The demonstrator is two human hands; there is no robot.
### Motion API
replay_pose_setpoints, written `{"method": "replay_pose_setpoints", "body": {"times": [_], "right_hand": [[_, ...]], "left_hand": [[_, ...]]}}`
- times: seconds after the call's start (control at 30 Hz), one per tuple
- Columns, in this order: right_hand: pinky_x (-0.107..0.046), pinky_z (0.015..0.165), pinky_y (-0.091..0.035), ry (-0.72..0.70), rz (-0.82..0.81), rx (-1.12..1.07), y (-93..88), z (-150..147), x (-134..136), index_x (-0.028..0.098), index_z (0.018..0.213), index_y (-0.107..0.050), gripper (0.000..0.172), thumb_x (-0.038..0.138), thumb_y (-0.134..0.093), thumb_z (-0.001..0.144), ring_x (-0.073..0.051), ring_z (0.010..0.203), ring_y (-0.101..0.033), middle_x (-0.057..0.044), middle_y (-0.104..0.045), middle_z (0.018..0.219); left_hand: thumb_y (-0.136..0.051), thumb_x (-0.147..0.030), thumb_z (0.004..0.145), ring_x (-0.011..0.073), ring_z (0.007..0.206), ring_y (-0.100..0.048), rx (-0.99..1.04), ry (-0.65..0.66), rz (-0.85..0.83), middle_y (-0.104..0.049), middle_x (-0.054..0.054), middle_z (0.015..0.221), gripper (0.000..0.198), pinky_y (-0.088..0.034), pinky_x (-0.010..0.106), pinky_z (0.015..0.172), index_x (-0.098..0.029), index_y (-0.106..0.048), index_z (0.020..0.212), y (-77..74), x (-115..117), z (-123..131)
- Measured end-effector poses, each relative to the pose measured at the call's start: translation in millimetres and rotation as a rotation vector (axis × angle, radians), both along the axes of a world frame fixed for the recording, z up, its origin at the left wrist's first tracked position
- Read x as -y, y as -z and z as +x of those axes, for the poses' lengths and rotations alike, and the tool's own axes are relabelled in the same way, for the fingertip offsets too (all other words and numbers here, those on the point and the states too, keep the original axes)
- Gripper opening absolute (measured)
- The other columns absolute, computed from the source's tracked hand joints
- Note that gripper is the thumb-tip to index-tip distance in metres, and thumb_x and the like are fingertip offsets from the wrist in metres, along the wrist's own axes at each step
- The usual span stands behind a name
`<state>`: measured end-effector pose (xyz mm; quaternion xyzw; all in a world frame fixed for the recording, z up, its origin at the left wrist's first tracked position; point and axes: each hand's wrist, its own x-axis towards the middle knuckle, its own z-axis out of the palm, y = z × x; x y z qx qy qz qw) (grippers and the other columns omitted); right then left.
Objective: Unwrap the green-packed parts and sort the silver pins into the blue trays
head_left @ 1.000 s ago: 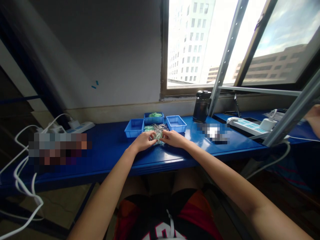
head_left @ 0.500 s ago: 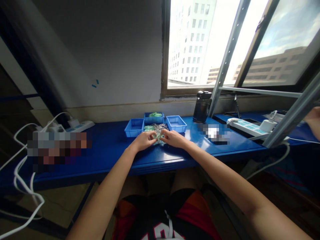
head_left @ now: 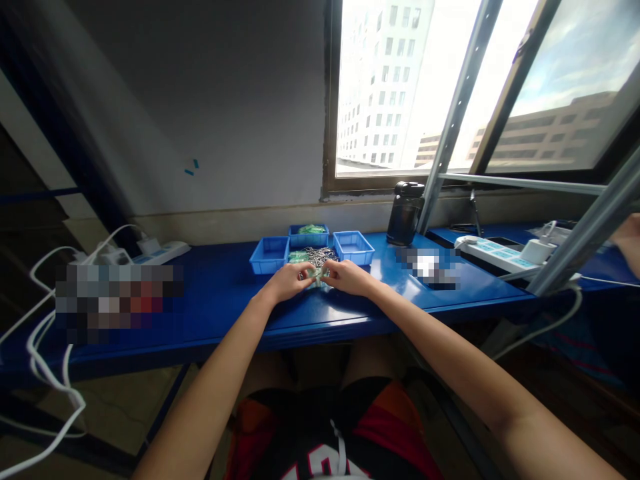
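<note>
My left hand (head_left: 288, 281) and my right hand (head_left: 348, 277) meet over the blue table (head_left: 215, 300), fingers pinched together on a small pale green packet (head_left: 316, 275) held between them. Just behind the hands stands a blue tray (head_left: 314, 256) with a heap of small metal pieces and green packets. An empty-looking blue tray (head_left: 269, 256) sits to its left, another (head_left: 354, 247) to its right, and a further tray with green packets (head_left: 309, 233) stands behind.
A black cylindrical container (head_left: 405, 213) stands by the window. White power strips lie at the left (head_left: 160, 252) and right (head_left: 495, 252), with white cables (head_left: 45, 347) hanging off the left end. Metal shelf posts (head_left: 575, 240) rise at the right. Another person's hand (head_left: 627, 240) shows at the right edge.
Almost nothing has moved; both hands stay pinched on the packet, with only small finger shifts.
</note>
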<state>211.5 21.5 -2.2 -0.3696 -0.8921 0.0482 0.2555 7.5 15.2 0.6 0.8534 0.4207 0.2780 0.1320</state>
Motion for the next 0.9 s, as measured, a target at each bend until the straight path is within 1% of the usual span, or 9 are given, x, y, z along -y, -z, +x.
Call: {"method": "replay_pose_setpoints", "body": {"times": [0.3, 0.5, 0.63, 0.9], "right_hand": [[-0.018, 0.050, -0.029, 0.030, 0.011, 0.023, -2.4, -1.4, 3.2, 0.016, 0.087, -0.057, 0.011, 0.023, -0.058, 0.079, -0.008, 0.050, -0.047, 0.003, -0.055, 0.057], [-0.018, 0.052, -0.030, 0.031, 0.014, 0.036, -2.5, -1.4, 2.9, 0.016, 0.088, -0.056, 0.012, 0.024, -0.057, 0.079, -0.009, 0.053, -0.050, 0.002, -0.057, 0.059], [-0.018, 0.052, -0.031, 0.019, 0.016, 0.033, -1.3, -0.7, 2.1, 0.016, 0.088, -0.056, 0.011, 0.025, -0.056, 0.080, -0.009, 0.053, -0.050, 0.002, -0.057, 0.058], [-0.018, 0.051, -0.029, 0.037, 0.013, 0.033, -3.5, -0.6, 4.4, 0.016, 0.088, -0.057, 0.012, 0.025, -0.058, 0.080, -0.009, 0.052, -0.049, 0.002, -0.057, 0.059]], "left_hand": [[-0.053, -0.041, 0.076, 0.0119, 0.059, -0.054, -0.016, -0.006, -0.014, -0.063, 0.001, 0.073, 0.032, -0.042, 0.022, 0.057, -0.019, -0.062, 0.098, 0.3, -0.8, 0.2], [-0.053, -0.040, 0.076, 0.0117, 0.059, -0.054, -0.006, -0.003, -0.013, -0.063, 0.000, 0.073, 0.030, -0.042, 0.022, 0.057, -0.021, -0.062, 0.097, 1.7, -1.4, -0.6], [-0.053, -0.039, 0.076, 0.0119, 0.059, -0.054, -0.003, -0.004, -0.019, -0.063, 0.000, 0.075, 0.030, -0.042, 0.022, 0.057, -0.020, -0.059, 0.098, 1.0, -0.1, 0.1], [-0.054, -0.038, 0.075, 0.0122, 0.059, -0.054, -0.005, -0.005, -0.025, -0.063, 0.000, 0.074, 0.026, -0.043, 0.023, 0.057, -0.020, -0.057, 0.094, 1.3, -1.9, -0.1]]}}
